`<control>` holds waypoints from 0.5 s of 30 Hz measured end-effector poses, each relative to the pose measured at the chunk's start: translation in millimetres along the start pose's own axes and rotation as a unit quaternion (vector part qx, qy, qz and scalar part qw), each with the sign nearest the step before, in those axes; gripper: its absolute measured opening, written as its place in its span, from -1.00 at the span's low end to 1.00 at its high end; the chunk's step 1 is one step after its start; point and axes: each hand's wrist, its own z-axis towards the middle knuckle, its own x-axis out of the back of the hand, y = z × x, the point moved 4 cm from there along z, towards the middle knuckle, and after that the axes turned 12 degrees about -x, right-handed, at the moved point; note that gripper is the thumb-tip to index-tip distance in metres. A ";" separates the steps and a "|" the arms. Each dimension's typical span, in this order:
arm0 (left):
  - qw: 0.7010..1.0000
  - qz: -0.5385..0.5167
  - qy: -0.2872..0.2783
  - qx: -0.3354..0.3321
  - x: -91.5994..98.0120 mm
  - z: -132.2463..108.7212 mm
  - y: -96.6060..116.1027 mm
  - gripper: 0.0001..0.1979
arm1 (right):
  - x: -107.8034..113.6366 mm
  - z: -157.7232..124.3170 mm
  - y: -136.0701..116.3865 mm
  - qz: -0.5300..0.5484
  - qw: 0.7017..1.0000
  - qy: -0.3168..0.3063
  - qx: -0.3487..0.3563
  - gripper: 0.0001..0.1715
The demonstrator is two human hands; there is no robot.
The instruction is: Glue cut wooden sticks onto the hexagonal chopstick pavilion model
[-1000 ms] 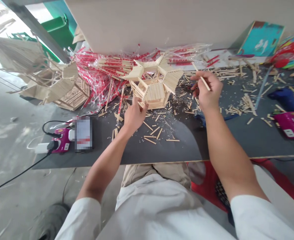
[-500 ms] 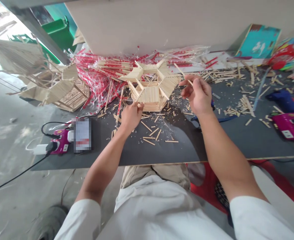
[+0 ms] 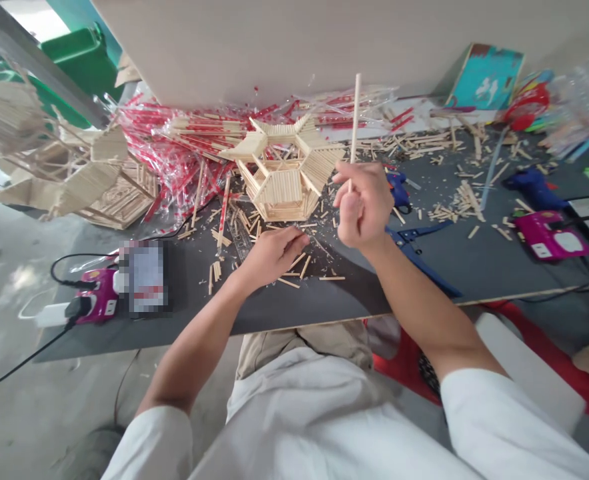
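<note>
Right fingers (image 3: 348,177): we clench them round the foot of a wooden stick (image 3: 355,113), with our right hand (image 3: 361,208) raised above the table.
Wooden stick: upright, rising toward 12 o'clock from our fist, its tip against the pale board behind.
Left fingers (image 3: 294,241): stretched out and loose, gripping nothing that we can see, tips among the loose stick pieces (image 3: 305,265).
Left hand (image 3: 273,253): low on the dark table (image 3: 474,267), at 8 o'clock from our right hand.
Stick model (image 3: 279,177): at 12 o'clock from our left hand, near but apart.
Blue cutters (image 3: 417,235): just beside our right wrist, at 3 o'clock.
Wrapped chopstick packs (image 3: 174,143): heaped at 9 o'clock of the model.
</note>
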 end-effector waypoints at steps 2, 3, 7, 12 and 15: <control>0.998 -0.030 0.063 -0.011 -1.3 -0.6 4.2 -0.60 | -7.6 -10.2 -20.5 0.000 0.996 -0.025 0.082 -0.46; 0.994 -0.038 0.096 -0.017 -0.3 -1.5 5.3 -0.58 | -13.3 -15.6 -28.3 0.001 0.993 -0.048 0.110 -0.43; 0.980 -0.042 0.195 -0.019 9.3 -4.9 3.5 -0.59 | -36.3 -32.9 -42.5 -0.005 0.980 -0.121 0.161 -0.26; 0.972 -0.042 0.232 -0.025 17.4 -1.5 1.1 -0.65 | -47.8 -36.3 -37.8 -0.011 0.979 -0.138 0.152 -0.22; 0.968 -0.042 0.240 -0.058 16.3 0.6 4.6 -0.69 | -47.3 -34.6 -33.6 0.008 0.981 -0.129 0.143 -0.29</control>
